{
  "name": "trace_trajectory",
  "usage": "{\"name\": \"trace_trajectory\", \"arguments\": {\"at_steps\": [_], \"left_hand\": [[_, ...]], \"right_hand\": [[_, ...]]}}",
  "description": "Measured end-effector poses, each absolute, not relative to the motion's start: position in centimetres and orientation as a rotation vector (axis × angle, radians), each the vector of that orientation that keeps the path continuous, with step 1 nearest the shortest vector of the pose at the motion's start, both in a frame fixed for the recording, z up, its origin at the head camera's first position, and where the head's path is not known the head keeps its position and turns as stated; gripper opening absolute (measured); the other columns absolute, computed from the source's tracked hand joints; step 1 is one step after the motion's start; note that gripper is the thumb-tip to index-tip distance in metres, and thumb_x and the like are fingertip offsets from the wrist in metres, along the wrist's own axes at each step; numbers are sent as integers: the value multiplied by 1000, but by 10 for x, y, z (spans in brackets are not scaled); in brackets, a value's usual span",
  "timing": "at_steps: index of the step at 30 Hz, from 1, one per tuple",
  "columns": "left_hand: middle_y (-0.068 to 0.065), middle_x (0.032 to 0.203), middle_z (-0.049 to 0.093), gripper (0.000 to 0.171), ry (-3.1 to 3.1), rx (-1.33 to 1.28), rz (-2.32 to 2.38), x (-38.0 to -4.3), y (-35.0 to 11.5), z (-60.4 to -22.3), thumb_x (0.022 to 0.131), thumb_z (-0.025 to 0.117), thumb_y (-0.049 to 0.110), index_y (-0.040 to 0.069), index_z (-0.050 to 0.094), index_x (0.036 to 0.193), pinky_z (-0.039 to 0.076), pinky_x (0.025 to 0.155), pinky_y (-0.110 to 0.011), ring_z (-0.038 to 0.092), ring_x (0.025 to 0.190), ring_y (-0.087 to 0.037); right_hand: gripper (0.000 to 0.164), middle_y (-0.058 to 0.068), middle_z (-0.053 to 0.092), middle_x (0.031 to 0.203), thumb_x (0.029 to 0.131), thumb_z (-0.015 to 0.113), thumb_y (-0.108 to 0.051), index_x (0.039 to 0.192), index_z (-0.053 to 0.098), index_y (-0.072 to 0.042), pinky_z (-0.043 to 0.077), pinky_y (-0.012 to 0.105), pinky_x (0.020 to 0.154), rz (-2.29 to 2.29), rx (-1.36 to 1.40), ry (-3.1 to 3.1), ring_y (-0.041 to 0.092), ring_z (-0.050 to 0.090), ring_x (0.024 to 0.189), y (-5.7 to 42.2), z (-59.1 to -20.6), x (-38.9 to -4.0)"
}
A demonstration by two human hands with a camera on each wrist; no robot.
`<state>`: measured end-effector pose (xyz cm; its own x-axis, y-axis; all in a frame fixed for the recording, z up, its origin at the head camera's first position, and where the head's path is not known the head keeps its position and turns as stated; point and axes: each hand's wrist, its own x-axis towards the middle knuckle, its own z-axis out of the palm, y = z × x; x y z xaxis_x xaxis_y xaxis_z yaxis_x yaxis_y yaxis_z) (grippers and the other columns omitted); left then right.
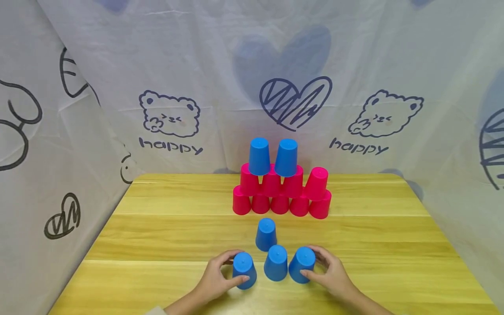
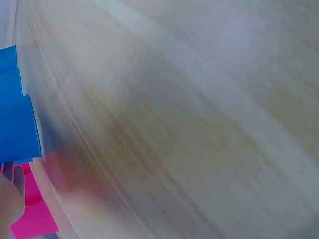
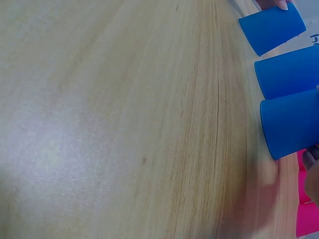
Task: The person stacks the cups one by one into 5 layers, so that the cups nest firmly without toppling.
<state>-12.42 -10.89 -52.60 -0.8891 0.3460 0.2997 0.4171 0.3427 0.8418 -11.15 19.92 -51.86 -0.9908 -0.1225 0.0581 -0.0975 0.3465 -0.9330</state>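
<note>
My left hand (image 1: 216,278) grips an upside-down blue cup (image 1: 244,273), thumb across its front and fingers behind. On the other side, my right hand (image 1: 332,275) holds a second blue cup (image 1: 302,264) the same way, slightly tilted. Between them a third upturned blue cup (image 1: 275,263) stands on the table, closer to the right one. Just behind it is another blue cup (image 1: 266,235). In the right wrist view, the right hand's cup (image 3: 291,123) shows nearest, with the left hand's cup (image 3: 273,27) farthest. The left wrist view shows its held cup (image 2: 17,129) at the left edge.
Farther back on the wooden table (image 1: 157,236) rises a stack of upturned pink cups (image 1: 280,204) in two rows. Two blue cups (image 1: 259,156) sit on top, toward its left. The upper row's rightmost pink cup (image 1: 316,183) leans. A printed white cloth (image 1: 220,100) hangs behind.
</note>
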Motion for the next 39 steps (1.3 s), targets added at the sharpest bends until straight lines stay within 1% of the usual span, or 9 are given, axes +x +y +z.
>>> {"name": "trace_trajectory", "arguments": {"at_steps": [4,12,21,24,29,39], "left_hand": [[-3,109,67,49,-2514,-699,-1623,-125,-109,-527,73,78,24,7,60,116,53,81,-27,61,96,-6],[-8,107,68,47,-2490,-705,-1623,-128,-109,-528,75,78,22,7,60,115,53,80,-28,62,94,-8],[-2,110,67,49,-2542,-604,-1696,-131,-105,-525,74,78,25,10,60,117,53,82,-26,61,96,-9],[-3,110,67,48,-2537,-617,-1683,-133,-104,-525,74,78,25,10,60,117,53,82,-26,62,97,-11],[-5,111,67,49,-2544,-621,-1683,-136,-104,-523,76,76,26,9,59,118,52,83,-26,62,99,-18],[-4,113,66,50,-2589,-580,-1720,-141,-100,-522,76,76,28,10,58,120,51,86,-27,61,102,-23]], "right_hand": [[55,13,63,116,72,79,-12,120,56,-1,47,16,89,-1783,-203,2575,-6,56,99,199,-518,-111],[54,12,63,116,72,78,-13,120,56,-3,44,12,88,-1777,-181,2563,-5,56,99,200,-517,-113],[51,15,63,114,73,77,-11,119,56,0,46,13,88,-1819,-272,2624,-8,56,98,206,-508,-119],[50,18,63,113,74,76,-9,119,55,2,48,14,87,-1823,-350,2656,-8,56,98,208,-506,-121],[49,21,63,111,75,76,-8,118,56,4,49,14,85,-1828,-427,2684,-9,56,97,210,-504,-123],[50,18,64,112,75,76,-11,119,56,2,48,14,86,-1782,-423,2715,-9,56,97,211,-498,-128]]}}
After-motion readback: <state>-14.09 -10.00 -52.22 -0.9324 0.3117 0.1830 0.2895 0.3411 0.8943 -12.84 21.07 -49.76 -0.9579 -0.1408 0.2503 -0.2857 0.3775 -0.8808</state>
